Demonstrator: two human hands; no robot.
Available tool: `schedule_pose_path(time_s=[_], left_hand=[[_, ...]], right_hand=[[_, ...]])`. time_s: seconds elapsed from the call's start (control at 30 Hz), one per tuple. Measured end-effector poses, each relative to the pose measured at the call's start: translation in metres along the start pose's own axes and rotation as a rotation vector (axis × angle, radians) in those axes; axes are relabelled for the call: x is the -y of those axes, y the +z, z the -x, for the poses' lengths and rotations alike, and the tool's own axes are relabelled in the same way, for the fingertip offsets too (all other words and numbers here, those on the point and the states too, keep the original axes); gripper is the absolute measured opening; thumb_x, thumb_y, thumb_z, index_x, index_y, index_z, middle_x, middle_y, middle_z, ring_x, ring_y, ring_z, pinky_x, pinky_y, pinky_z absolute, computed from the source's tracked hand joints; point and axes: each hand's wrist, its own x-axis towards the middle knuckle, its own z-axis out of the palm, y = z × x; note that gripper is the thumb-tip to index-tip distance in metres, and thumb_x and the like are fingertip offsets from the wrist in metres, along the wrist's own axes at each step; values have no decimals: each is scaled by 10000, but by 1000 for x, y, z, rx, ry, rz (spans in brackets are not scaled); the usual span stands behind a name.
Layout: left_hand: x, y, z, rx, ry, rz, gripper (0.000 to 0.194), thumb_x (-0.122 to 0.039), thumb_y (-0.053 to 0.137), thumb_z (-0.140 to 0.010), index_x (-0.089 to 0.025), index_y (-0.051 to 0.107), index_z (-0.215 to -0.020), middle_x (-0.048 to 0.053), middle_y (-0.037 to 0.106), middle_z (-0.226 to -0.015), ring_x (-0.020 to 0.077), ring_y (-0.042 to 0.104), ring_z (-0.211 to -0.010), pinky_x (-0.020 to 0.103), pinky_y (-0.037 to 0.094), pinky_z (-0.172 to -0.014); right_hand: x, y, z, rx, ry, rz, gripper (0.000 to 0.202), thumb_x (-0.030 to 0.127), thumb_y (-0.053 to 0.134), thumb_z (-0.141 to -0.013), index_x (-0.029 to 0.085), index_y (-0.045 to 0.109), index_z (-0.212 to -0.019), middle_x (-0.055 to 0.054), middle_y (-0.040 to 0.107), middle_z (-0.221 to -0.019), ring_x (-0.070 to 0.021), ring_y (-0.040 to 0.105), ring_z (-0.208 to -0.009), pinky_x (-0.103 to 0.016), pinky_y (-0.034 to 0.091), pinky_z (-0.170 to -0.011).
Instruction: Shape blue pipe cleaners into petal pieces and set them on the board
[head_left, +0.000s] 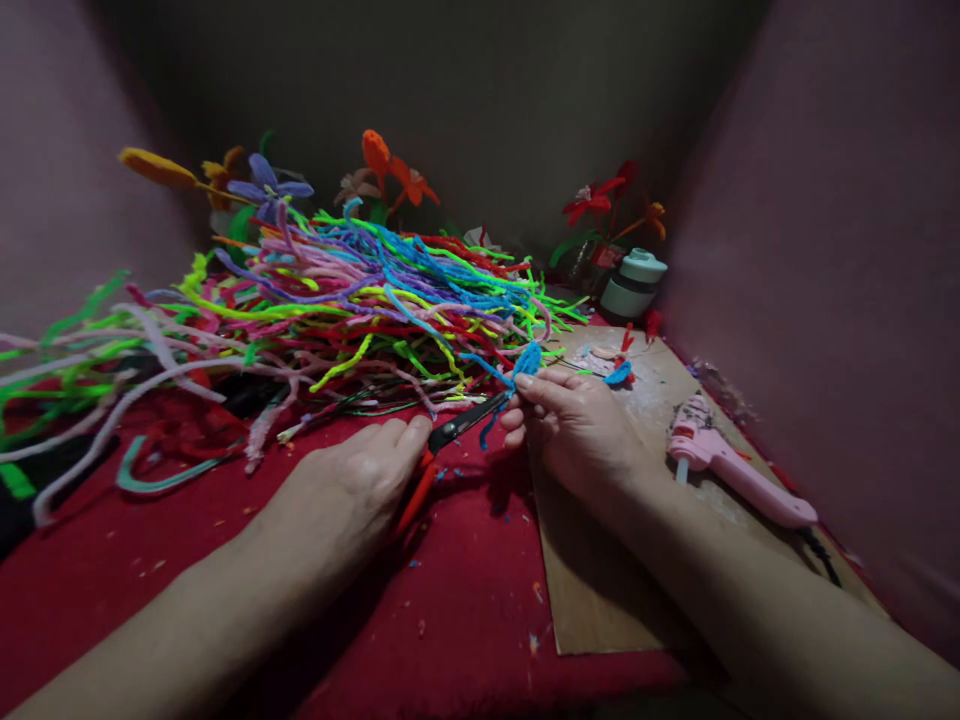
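Observation:
My left hand (pixel 367 465) is wrapped round the red handles of a pair of scissors (pixel 450 430). Their dark blades point up and to the right, with the tips at the stems below a blue pipe cleaner petal (pixel 527 362). My right hand (pixel 574 420) pinches that petal at its base between thumb and fingers. Loose blue ends stick out to the left and hang below the fingers. Whether the blades are closed on a strand I cannot tell. Another blue petal (pixel 618 374) lies on the cardboard just beyond my right hand.
A big heap of coloured pipe cleaners (pixel 360 310) covers the back left. Pipe cleaner flowers (pixel 262 185) stand behind it. On the right, a pink glue gun (pixel 735 465) rests on a cardboard sheet (pixel 600 600), and a mint-lidded jar (pixel 634 285) stands beyond. Scraps dot the red cloth (pixel 450 620).

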Motion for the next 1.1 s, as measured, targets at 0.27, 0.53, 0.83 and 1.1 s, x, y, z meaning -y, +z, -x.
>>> schedule_pose_path(time_s=[0.27, 0.53, 0.83, 1.1], left_hand=[[-2, -8, -3, 33, -40, -123, 319, -116, 418, -800, -136, 520, -1102, 90, 606, -868, 215, 602, -757, 277, 461, -510], [-5, -12, -6, 36, -53, -184, 362, -45, 372, -784, -124, 511, -1109, 86, 555, -837, 215, 566, -731, 292, 446, -517], [-7, -8, -3, -15, -14, -186, 343, -53, 395, -769, -102, 521, -1084, 102, 591, -847, 224, 588, -750, 282, 468, -508], [-6, -7, -5, 96, -4, -67, 307, -117, 387, -793, -100, 517, -1071, 111, 617, -848, 217, 607, -748, 298, 490, -573]], right_hand=[[1, 0, 0, 10, 34, -32, 128, 141, 620, -693, 130, 538, -595, 6, 561, -490, -109, 561, -413, -214, 480, -394], [2, -1, -2, 25, 69, 11, 112, 147, 597, -698, 133, 542, -601, -10, 573, -486, -119, 557, -402, -231, 480, -394], [2, -1, -1, 3, 55, 4, 91, 126, 589, -691, 131, 560, -605, -10, 574, -508, -115, 564, -433, -221, 485, -400], [1, -1, -2, 4, 88, -38, 105, 121, 582, -688, 128, 553, -587, -4, 557, -504, -109, 552, -423, -214, 480, -383]])
